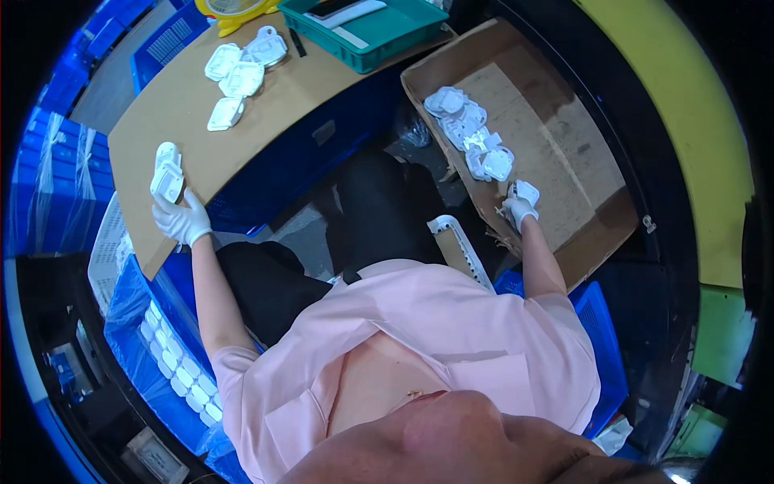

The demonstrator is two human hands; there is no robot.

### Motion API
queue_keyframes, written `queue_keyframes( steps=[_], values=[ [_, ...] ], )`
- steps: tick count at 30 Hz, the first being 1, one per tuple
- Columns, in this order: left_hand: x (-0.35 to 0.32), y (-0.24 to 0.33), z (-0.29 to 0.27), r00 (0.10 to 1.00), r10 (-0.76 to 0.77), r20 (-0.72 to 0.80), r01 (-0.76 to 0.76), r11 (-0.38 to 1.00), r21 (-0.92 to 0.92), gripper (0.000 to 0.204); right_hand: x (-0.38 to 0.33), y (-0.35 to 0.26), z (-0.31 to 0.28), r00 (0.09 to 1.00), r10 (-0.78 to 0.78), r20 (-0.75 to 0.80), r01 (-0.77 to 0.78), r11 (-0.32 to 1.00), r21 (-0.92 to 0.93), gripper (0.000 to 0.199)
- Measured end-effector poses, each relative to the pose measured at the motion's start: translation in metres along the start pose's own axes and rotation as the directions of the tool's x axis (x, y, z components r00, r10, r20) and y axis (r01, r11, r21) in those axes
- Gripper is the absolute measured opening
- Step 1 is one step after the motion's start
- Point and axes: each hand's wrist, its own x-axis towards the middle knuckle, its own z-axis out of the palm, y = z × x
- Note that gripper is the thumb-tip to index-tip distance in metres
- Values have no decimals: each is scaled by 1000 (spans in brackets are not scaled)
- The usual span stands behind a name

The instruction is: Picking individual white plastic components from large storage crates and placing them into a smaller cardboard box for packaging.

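My left hand (179, 216), in a white glove, holds a white plastic part (167, 172) over the left edge of a brown cardboard-topped table (173, 105). My right hand (519, 210), also gloved, grips another white plastic part (526, 191) just inside an open cardboard box (564, 121) on my right. Several more white parts (470, 133) lie in a loose row in that box. A small cluster of the same parts (240, 68) rests on the far side of the table.
A green tray (363, 32) and a yellow object (230, 12) stand at the table's far edge. A blue crate lined with plastic (173, 355) holds rows of white parts at my lower left. Blue crates (601, 339) sit under the box and table.
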Motion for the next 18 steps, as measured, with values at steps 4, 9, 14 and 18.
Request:
queue_keyframes(
  steps=[4, 9, 14, 18],
  values=[
    [3, -17, 2, 968, 127, 214, -175, 959, 222, 58, -3, -7, 1, 999, 20, -29, -23, 994, -108, 10],
    [38, -2, 1, 830, -125, 544, -58, 950, 307, 59, 3, 0, 1, 999, -14, -46, 15, 1000, 15, 14],
    [59, -16, 22, 701, -332, 631, 45, 904, 425, 59, 11, -26, 21, 1000, 6, -24, -6, 1000, 3, 22],
    [54, -5, 20, 749, -352, 562, 68, 884, 463, 63, 33, -69, 44, 973, -233, 11, 228, 961, 157, 27]
  ],
)
